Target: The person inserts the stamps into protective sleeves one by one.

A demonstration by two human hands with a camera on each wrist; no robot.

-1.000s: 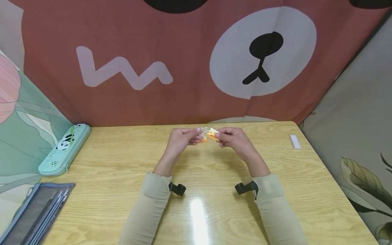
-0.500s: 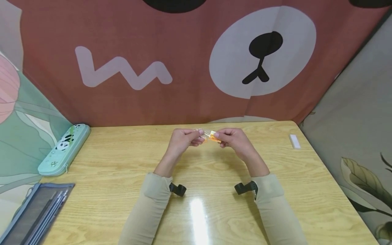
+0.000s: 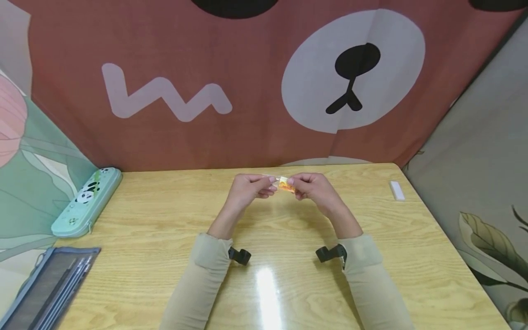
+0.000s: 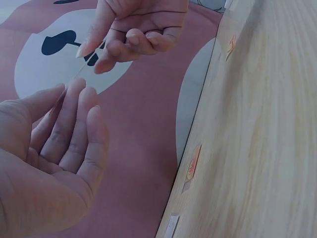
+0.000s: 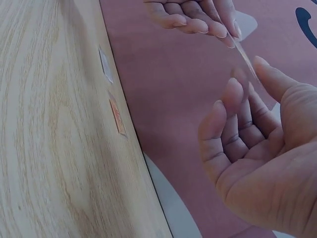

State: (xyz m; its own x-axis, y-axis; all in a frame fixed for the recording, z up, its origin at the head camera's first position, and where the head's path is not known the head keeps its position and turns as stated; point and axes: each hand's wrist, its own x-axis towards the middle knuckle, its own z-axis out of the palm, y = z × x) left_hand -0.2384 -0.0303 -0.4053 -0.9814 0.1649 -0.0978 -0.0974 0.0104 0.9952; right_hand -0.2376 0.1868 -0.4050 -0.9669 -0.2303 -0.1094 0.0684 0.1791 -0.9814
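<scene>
Between my hands, above the far part of the table [image 3: 272, 229], is a small flat piece [image 3: 285, 185] with orange and yellow print and clear film at its left end. My left hand [image 3: 246, 189] pinches the clear end between thumb and forefinger. The printed end is pinched by my right hand [image 3: 315, 189]. Seen nearly edge-on in the right wrist view, the piece is a thin strip [image 5: 245, 57] spanning both sets of fingertips. What kind of thing it is, I cannot tell. The other fingers of both hands are loosely bent.
A mint panda-print case [image 3: 86, 201] lies at the left. Nearer is a dark mesh zip pouch [image 3: 57, 284] with long thin items inside. A small white block [image 3: 397, 191] lies at the right. In the left wrist view, a small orange-printed piece [image 4: 193, 166] shows near the table's far edge.
The printed piece has turned and come closer to the left fingers, and less clear film shows between the hands. Both hands keep their pinch and have hardly moved.
</scene>
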